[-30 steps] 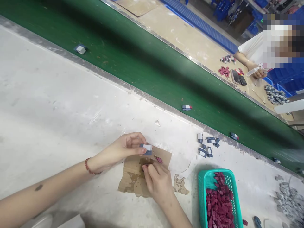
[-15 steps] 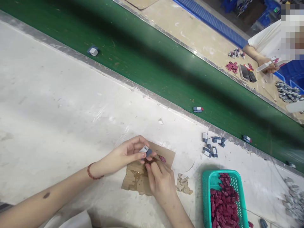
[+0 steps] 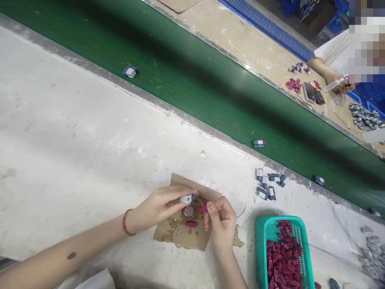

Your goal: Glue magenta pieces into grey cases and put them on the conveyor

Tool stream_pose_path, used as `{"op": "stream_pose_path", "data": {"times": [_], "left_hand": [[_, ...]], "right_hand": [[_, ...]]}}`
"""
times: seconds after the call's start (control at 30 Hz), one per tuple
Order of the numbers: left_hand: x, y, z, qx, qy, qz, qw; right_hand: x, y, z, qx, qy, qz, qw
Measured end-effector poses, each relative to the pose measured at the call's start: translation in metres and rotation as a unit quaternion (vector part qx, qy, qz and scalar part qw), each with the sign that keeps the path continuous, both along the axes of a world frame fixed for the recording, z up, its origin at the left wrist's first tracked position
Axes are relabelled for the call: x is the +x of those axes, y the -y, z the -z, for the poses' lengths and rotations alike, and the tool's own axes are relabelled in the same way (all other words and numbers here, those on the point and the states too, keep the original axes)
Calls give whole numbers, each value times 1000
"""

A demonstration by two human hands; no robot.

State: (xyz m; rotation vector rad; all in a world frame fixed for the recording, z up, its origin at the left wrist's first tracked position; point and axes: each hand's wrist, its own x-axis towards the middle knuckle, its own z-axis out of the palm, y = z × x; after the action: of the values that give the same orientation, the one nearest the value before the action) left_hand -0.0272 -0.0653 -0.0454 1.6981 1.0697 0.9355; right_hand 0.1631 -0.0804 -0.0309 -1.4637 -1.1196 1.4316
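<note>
My left hand (image 3: 156,205) grips a small blue-and-white plastic piece (image 3: 185,199) between thumb and fingers, its white end with a dark opening facing me. My right hand (image 3: 223,224) pinches a small dark red plastic piece (image 3: 203,209) just to the right of it; the two pieces are apart. Both hands are over a stained brown cardboard sheet (image 3: 195,240). On the sheet lie a round bottle cap (image 3: 189,212), open side up, and another dark red piece (image 3: 191,224). A further red bit behind the fingers is partly hidden.
A green basket (image 3: 260,249) full of dark red pieces (image 3: 284,257) stands at right. Several blue-and-white pieces (image 3: 262,193) lie beyond it. A green conveyor belt (image 3: 186,96) carries scattered pieces. Across it, a co-worker's hand (image 3: 338,82) holds a small bottle.
My right hand has moved right from the cardboard's middle and turned up, now showing the red piece. My left hand has lowered slightly. Pieces on the belt have shifted right.
</note>
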Motion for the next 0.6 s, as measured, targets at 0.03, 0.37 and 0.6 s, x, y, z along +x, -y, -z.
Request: {"op": "stream_pose_path", "data": {"times": [0.03, 0.37, 0.6], "left_hand": [[1, 1, 2, 43, -14, 5, 999], [5, 0, 1, 171, -93, 40, 980], [7, -1, -2, 182, -85, 43, 979]], "right_hand": [[-1, -1, -1, -6, -29, 14, 999], [-15, -3, -6, -8, -76, 12, 997], [-23, 3, -1, -2, -45, 24, 999]]}}
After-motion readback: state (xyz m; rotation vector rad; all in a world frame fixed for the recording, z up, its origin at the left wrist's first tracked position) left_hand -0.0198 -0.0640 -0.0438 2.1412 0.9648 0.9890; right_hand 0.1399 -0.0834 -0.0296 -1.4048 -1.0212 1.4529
